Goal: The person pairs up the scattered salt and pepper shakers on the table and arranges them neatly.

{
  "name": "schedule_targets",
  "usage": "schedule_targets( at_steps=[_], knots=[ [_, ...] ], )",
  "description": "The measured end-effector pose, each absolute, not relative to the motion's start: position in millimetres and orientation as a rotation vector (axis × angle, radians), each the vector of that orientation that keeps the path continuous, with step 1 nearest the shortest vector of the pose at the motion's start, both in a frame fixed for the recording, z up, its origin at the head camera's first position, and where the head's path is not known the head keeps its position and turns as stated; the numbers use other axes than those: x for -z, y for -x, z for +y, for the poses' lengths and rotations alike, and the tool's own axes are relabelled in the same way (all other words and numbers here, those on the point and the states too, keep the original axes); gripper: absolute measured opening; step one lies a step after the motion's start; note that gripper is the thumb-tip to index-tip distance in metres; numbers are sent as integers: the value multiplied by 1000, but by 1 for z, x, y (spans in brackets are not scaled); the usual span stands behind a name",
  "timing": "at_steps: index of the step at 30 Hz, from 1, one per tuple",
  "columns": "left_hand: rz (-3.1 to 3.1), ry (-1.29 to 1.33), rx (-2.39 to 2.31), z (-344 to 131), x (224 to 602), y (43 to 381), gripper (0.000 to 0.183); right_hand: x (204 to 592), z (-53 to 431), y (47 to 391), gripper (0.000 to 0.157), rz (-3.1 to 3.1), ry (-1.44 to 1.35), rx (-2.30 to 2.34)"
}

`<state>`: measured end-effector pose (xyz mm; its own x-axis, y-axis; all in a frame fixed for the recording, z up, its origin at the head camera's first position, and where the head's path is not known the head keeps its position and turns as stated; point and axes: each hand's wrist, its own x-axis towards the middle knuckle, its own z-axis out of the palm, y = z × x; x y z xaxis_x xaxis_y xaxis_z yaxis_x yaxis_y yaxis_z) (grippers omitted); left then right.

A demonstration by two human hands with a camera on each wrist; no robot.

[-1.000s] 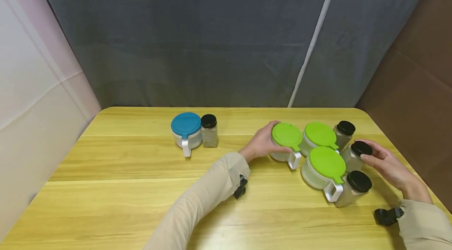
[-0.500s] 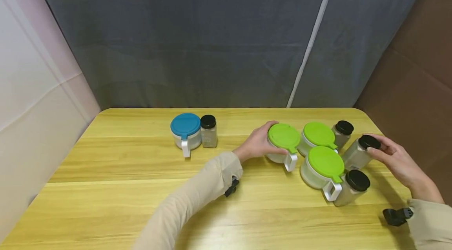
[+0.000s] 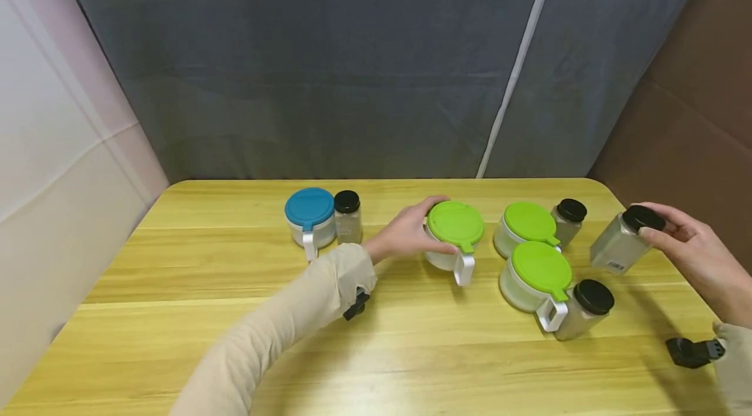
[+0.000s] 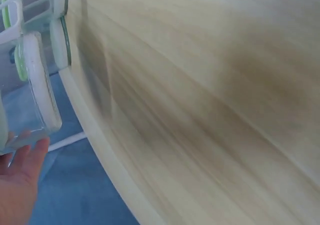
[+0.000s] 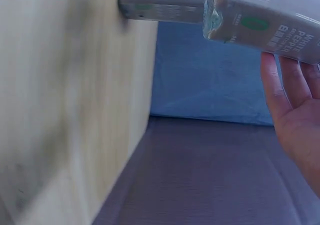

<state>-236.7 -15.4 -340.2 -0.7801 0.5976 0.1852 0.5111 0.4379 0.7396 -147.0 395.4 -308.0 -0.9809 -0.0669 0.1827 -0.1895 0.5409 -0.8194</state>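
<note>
Rightward goes the pepper jar (image 3: pixel 619 246), tilted off the table (image 3: pixel 446 351), its black cap (image 3: pixel 643 217) pinched by the right hand (image 3: pixel 699 253); leftward the green-lidded pot (image 3: pixel 455 223), gripped by the left hand (image 3: pixel 408 233). Two more green-lidded pots (image 3: pixel 542 268) sit between those grips.

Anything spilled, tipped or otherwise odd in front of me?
Nothing looks spilled or damaged. Only the black-capped jar in the right hand leans noticeably, but it is held clear of the table by its cap, so the tilt seems to come from the grip.
</note>
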Motion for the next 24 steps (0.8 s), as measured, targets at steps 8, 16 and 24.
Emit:
schedule_targets(
  at_steps=[8, 16, 24],
  knots=[
    [2571, -988, -1233, -44, 338, 235, 90, 279, 388, 148, 42, -2555, -336, -1300],
    [2514, -1009, -1278, -63, 328, 234, 87, 250, 372, 154, 40, -2528, -356, -1277],
    [2478, -989, -1294, -79, 312, 234, 86, 227, 340, 163, 36, -2635, -419, -1203]
  ],
)
